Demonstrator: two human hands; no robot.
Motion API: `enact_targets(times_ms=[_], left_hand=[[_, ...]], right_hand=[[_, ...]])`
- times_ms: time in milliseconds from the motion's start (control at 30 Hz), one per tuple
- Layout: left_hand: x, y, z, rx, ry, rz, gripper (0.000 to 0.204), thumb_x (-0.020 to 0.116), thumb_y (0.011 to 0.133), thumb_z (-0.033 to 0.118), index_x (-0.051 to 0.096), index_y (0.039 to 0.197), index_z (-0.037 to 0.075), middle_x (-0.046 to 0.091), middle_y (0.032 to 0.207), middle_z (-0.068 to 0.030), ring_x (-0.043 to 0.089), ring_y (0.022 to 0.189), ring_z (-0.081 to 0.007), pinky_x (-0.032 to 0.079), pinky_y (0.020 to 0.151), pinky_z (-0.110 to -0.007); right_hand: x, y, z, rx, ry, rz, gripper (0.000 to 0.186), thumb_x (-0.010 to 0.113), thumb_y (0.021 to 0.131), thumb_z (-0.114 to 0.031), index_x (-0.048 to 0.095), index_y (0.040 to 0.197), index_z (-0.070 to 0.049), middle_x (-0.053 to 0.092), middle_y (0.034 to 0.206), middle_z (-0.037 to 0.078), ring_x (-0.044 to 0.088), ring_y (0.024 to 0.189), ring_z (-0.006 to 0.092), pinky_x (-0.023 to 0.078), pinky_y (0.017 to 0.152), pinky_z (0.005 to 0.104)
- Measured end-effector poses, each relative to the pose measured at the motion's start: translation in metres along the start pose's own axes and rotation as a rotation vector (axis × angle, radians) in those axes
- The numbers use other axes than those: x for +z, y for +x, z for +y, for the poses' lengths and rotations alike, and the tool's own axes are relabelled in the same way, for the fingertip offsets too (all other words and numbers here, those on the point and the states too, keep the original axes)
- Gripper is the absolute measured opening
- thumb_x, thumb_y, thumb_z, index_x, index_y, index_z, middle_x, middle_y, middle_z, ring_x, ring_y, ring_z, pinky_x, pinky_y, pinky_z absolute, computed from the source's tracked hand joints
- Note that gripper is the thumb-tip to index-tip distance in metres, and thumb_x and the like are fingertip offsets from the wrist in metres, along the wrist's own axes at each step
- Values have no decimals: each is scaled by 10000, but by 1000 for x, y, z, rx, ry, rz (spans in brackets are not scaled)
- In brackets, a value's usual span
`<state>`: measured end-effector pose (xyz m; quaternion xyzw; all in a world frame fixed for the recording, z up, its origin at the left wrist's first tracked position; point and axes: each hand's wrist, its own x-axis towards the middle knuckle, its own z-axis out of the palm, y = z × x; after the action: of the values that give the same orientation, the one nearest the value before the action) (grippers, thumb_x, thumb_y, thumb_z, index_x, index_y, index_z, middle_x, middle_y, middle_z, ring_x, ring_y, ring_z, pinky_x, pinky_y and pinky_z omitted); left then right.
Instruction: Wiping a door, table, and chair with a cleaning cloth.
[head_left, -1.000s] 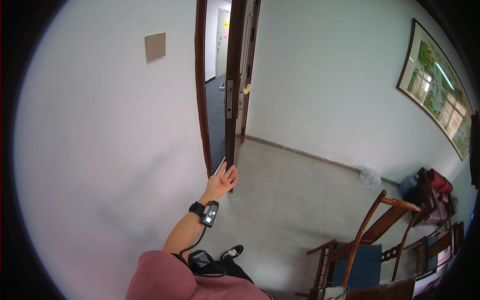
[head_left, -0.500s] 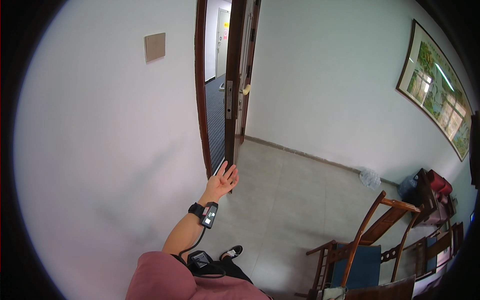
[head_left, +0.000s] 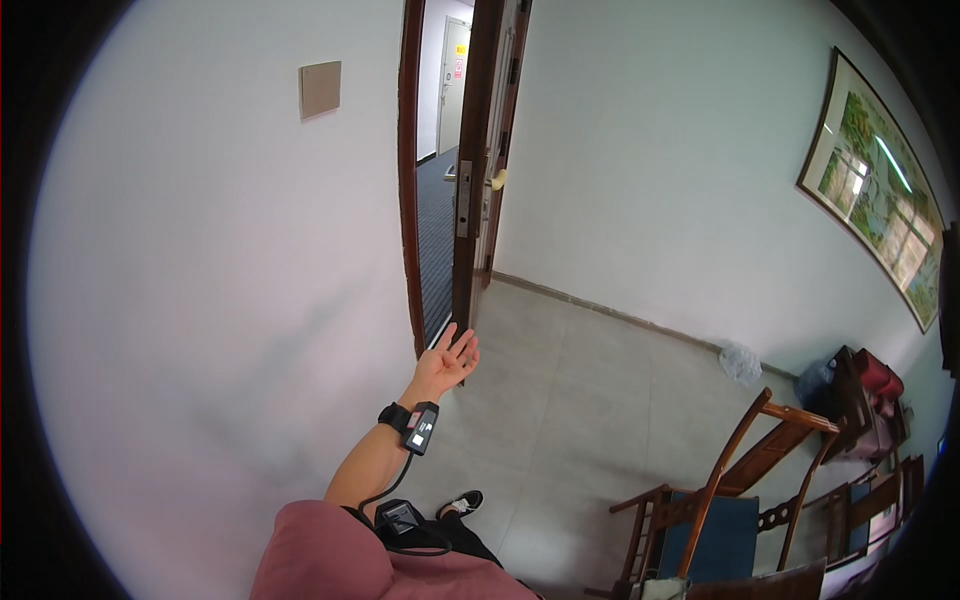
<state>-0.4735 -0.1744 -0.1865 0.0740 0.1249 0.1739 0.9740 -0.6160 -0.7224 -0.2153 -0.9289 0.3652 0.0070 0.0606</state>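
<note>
My left hand [head_left: 447,366] reaches out palm up with several fingers stretched toward the door. It holds nothing I can see. Just beyond the fingertips is the lower part of a brown door [head_left: 467,270], standing partly open. Whether the fingers touch the door cannot be told. Higher on the door are a metal lock plate [head_left: 464,200] and a pale handle [head_left: 497,180]. A black strapped device [head_left: 421,428] sits on my left wrist, its cable running to a black box [head_left: 399,516] near my waist. My right hand is out of view.
A dark door frame [head_left: 409,180] and a beige wall plate [head_left: 320,90] are on the left. A blue-carpeted corridor [head_left: 434,220] shows through the gap. Wooden chairs [head_left: 715,530], a plastic bag [head_left: 740,364] and red bags [head_left: 879,372] stand right, below a framed picture [head_left: 872,180].
The view has shifted slightly, so the door and wall plate appear a little farther right. My left hand keeps nearly the same pose and place.
</note>
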Motion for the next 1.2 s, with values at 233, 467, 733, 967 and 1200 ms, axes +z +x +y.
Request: enact_targets(times_ms=[233, 467, 733, 967, 1200], left_hand=[[-3, -2, 1, 7, -14, -5, 818, 265, 608, -196, 290, 1350, 148, 335, 1347, -138, 409, 1153, -260, 361, 912, -408], [-15, -8, 6, 19, -30, 7, 778, 279, 638, -159, 288, 1349, 159, 368, 1316, -159, 439, 1119, -276, 390, 882, -420], [-49, 2, 12, 11, -69, 131, 696, 345, 673, -68, 267, 1333, 139, 389, 1279, -170, 464, 1094, -274, 397, 868, -430], [-94, 19, 21, -258, -82, 480, 370, 379, 691, -55, 363, 1060, -74, 419, 1196, -204, 465, 1029, -309, 406, 847, -423], [-117, 51, 57, -7, 336, 213, 257, 407, 691, 12, 349, 941, 13, 417, 1069, -297, 440, 984, -368, 449, 780, -430]], right_hand=[[-6, -3, -4, -62, -99, 76, 518, 446, 805, -436, 558, 1088, -17, 607, 1000, 151, 536, 1001, 301, 414, 858, 426], [-6, -6, -3, -68, -91, 34, 509, 446, 806, -434, 560, 1088, -25, 608, 998, 146, 537, 996, 297, 414, 855, 422], [1, 1, -1, -82, -90, 44, 499, 446, 807, -431, 562, 1087, -35, 609, 996, 141, 539, 990, 292, 414, 852, 418], [-3, 10, -10, -94, -88, 44, 490, 446, 808, -429, 564, 1086, -43, 610, 994, 136, 541, 985, 287, 414, 850, 415], [7, 3, -3, -140, -88, 42, 482, 446, 809, -427, 565, 1086, -52, 611, 992, 131, 542, 980, 283, 415, 847, 412]])
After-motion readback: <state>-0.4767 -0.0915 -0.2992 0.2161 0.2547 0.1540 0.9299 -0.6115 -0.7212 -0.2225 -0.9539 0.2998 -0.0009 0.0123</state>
